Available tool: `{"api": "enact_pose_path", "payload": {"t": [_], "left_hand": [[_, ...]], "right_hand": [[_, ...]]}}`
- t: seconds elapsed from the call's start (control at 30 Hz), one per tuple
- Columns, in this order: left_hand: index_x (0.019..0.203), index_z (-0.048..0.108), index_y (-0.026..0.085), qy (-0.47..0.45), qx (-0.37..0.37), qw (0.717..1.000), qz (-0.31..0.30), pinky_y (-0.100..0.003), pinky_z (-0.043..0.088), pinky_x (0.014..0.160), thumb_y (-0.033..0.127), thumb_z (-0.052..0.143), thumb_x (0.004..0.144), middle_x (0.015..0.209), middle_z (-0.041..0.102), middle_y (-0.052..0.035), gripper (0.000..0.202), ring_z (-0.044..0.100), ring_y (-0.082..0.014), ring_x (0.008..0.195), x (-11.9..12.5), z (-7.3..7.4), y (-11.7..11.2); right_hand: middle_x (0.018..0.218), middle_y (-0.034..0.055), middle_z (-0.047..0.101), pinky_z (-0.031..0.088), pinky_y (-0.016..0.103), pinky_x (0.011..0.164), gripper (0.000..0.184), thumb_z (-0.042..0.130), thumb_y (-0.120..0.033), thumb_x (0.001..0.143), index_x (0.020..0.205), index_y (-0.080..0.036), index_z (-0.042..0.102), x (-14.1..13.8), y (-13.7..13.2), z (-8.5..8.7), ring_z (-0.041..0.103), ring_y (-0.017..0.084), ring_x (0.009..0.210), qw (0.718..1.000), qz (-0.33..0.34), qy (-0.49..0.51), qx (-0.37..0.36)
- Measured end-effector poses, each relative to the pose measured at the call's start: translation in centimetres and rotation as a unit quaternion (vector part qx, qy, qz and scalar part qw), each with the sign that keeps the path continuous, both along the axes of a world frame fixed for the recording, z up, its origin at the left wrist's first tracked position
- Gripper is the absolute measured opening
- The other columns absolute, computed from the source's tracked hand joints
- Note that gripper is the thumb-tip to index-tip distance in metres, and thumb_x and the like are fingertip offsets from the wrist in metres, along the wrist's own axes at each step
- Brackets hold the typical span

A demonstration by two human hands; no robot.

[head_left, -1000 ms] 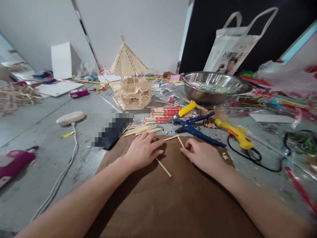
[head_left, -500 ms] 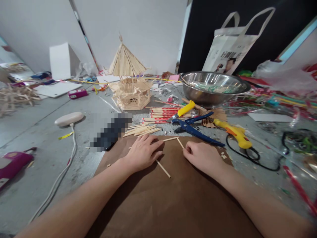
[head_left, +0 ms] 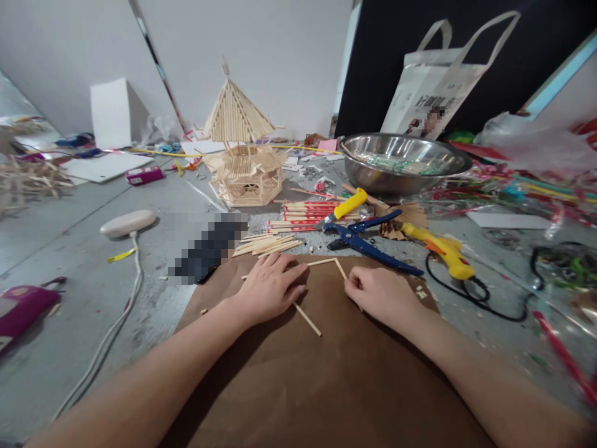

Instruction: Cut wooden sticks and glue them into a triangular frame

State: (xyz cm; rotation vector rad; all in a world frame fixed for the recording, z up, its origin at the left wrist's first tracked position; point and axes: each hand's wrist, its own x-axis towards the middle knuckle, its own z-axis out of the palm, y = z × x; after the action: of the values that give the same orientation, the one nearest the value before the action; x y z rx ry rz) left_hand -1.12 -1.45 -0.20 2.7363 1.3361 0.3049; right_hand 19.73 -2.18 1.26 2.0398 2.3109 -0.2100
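"One left hand (head_left: 273,285) on my remote feed: condition?"

"Draped palm-down on the brown sheet (head_left: 298,386), thumb and index finger apart. Whether the hidden fingers grip anything, I cannot tell."

"And one right hand (head_left: 380,291)?"

"Thumb and bent index finger together, pinched, as I judge it, on one slim wooden stick (head_left: 341,269)."

"Location of that piece?"

"On the sheet, between the hands. It meets a second stick (head_left: 321,262) at a corner, far ends touching or nearly so. A third stick (head_left: 308,320) juts from beneath the left hand."

"Handling notes?"

"I would steady the second stick with the index fingertip, turn the pinched one by small wrist movements, and press both lightly flat; thin stock probably rolls."

"Nearby?"

"One loose stick pile (head_left: 265,244), one yellow glue gun (head_left: 438,250)."
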Motion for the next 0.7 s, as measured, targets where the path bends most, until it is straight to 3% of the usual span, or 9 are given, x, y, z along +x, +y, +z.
{"api": "enact_pose_path", "payload": {"t": [0.7], "left_hand": [[0.112,0.043,0.026,-0.005,-0.009,1.0,-0.003,-0.037,0.031,0.085,0.04,0.04,0.076,0.109,0.045,-0.005,0.039,0.038,-0.0203,0.097,-0.07,-0.06,0.1]], "right_hand": [[0.066,0.0011,0.061,0.025,0.021,0.047,0.026,0.038,-0.036,0.075,0.064,-0.022,0.058,-0.25,0.26,-0.05,0.052,0.012,0.059,0.997,-0.005,0.076,-0.014]]}}
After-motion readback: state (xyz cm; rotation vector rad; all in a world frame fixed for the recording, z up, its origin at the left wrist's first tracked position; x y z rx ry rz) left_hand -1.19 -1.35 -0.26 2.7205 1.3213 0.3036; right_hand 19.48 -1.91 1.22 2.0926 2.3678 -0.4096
